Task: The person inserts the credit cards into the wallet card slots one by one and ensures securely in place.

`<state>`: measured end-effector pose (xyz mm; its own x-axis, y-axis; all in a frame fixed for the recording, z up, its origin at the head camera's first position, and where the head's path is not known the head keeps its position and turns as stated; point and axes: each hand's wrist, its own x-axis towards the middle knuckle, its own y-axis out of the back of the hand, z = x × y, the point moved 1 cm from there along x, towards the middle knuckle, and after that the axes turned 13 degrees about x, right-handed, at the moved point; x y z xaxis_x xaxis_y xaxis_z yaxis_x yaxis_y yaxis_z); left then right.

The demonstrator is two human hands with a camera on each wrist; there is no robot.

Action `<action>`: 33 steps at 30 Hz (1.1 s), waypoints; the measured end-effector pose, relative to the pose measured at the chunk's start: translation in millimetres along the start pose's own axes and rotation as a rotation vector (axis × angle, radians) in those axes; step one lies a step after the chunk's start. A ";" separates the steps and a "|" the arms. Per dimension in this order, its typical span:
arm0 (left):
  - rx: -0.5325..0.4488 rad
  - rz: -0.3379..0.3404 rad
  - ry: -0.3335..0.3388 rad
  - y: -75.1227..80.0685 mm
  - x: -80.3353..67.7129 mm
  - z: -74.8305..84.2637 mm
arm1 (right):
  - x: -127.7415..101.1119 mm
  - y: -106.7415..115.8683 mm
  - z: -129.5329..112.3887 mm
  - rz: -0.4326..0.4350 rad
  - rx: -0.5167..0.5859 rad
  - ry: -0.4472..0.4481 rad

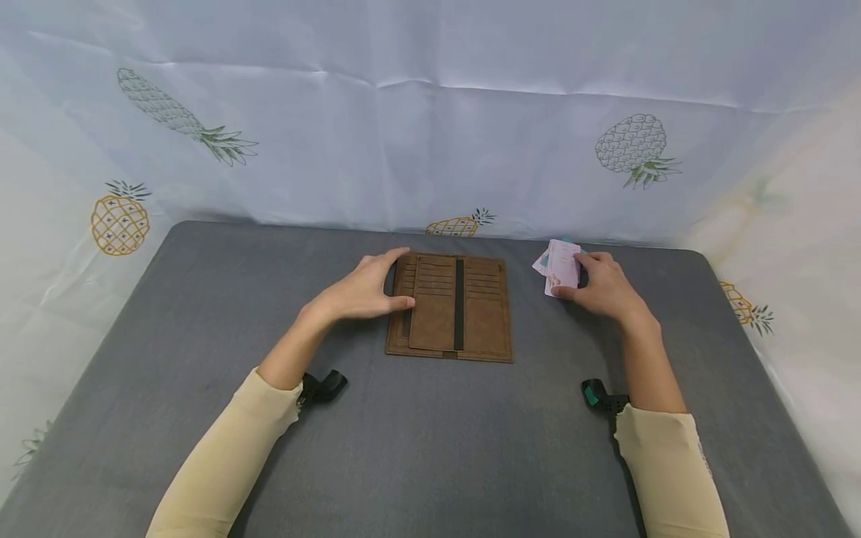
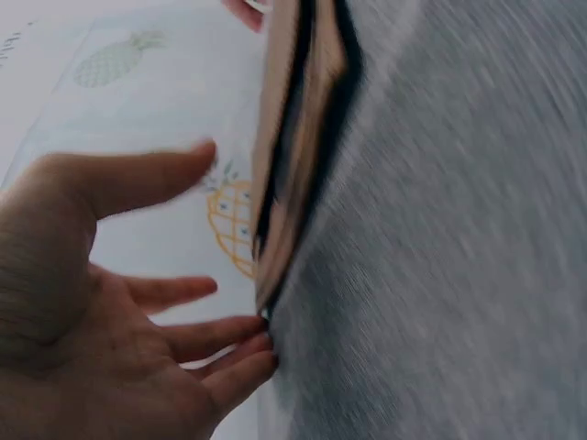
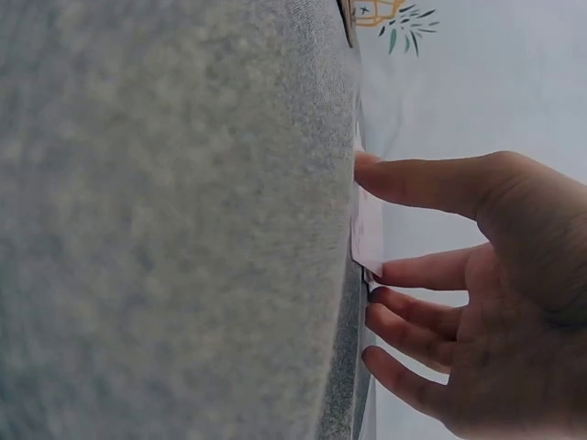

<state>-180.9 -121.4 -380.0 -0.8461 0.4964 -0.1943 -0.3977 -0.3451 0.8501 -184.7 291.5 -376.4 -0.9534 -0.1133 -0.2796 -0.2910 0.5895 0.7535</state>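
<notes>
A brown wallet (image 1: 449,306) lies open and flat on the grey table (image 1: 430,448), its card slots facing up. My left hand (image 1: 393,280) rests at the wallet's left edge, thumb on the leather and fingers stretched to the far left corner. In the left wrist view the fingertips of that hand (image 2: 138,302) touch the edge of the wallet (image 2: 298,137), and the picture is blurred. To the right of the wallet, my right hand (image 1: 592,280) pinches a small stack of pink cards (image 1: 563,265) between thumb and fingers. The right wrist view shows the cards (image 3: 369,229) lying on the table inside that hand (image 3: 459,275).
A pale cloth printed with pineapples (image 1: 430,134) hangs behind and beside the table. Black wrist straps (image 1: 323,387) sit at the ends of the cream sleeves. The grey tabletop stretches bare towards me, with its edges at left and right.
</notes>
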 end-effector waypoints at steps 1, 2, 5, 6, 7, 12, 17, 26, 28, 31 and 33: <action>-0.024 0.008 -0.001 -0.1 0.7 -0.6 | 0.4 0.0 0.9 0.005 0.005 -0.004; -0.050 0.017 -0.003 -0.2 1.3 -1.1 | 0.7 -0.1 1.5 0.011 0.012 -0.006; -0.131 0.040 -0.005 0.3 1.9 -1.6 | 1.4 0.3 3.4 0.034 0.042 -0.005; -0.157 0.046 -0.008 0.6 1.8 -1.5 | 1.8 0.6 4.2 0.045 0.052 -0.002; -0.185 0.051 -0.011 0.9 1.6 -1.2 | 2.1 1.0 5.2 0.059 0.065 0.003; -0.296 0.064 -0.004 1.2 0.8 0.1 | 2.2 3.6 9.8 0.147 0.142 0.034; -0.332 0.092 0.020 -0.8 1.0 0.8 | 0.9 6.9 12.4 0.206 0.224 0.100; -0.331 0.102 0.078 -3.7 1.5 -1.4 | 2.5 3.8 -4.5 0.240 0.438 0.217; -0.344 0.095 0.089 -3.7 1.6 -1.6 | 2.1 3.0 -9.5 0.242 0.460 0.207; -0.361 0.085 0.104 -3.9 1.5 -2.3 | 3.0 2.2 -16.8 0.231 0.480 0.189; -0.363 0.080 0.116 -4.4 1.0 -3.0 | 4.6 1.6 -22.0 0.214 0.491 0.181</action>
<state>-181.1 -121.7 -385.4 -0.9057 0.3702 -0.2063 -0.4111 -0.6489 0.6403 -191.3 274.3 -363.4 -0.9981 -0.0599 -0.0115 -0.0594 0.9123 0.4051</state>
